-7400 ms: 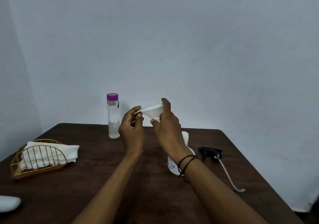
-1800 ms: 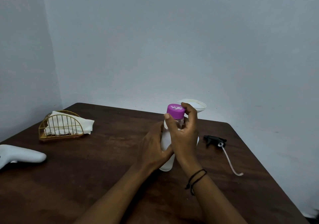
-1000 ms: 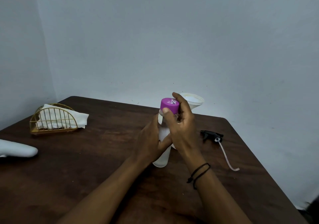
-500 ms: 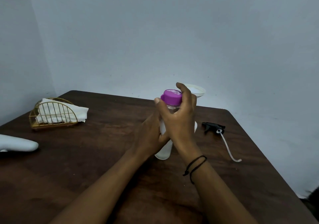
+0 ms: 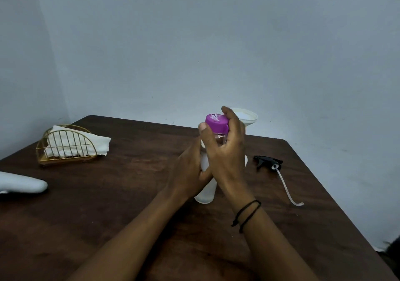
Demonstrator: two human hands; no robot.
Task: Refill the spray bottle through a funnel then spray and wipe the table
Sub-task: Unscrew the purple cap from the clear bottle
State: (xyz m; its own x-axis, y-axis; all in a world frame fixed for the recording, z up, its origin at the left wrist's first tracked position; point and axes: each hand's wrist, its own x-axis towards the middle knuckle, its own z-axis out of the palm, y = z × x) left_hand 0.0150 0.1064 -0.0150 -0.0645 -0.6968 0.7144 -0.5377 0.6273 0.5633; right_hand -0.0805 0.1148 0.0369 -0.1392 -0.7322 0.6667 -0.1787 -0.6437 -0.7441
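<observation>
While the funnel [image 5: 245,117] waits on the spray bottle [image 5: 246,161] just behind, I watch the right hand [image 5: 225,151] curl thumb and fingers round the purple cap [image 5: 217,123] of the refill bottle [image 5: 205,192]. My left hand [image 5: 190,172] wraps the bottle's middle, its base near the table [image 5: 129,194]; contact is unclear. I judge the bottle rigid, smooth, fairly light and possibly slick, so the mid-body grip suits twisting. Cap sits inside the right grip, body below it. Trigger head [image 5: 267,161] lies well right.

Dark wooden table [image 5: 108,205]: wire basket [image 5: 67,148], sprayer head [image 5: 267,161].
</observation>
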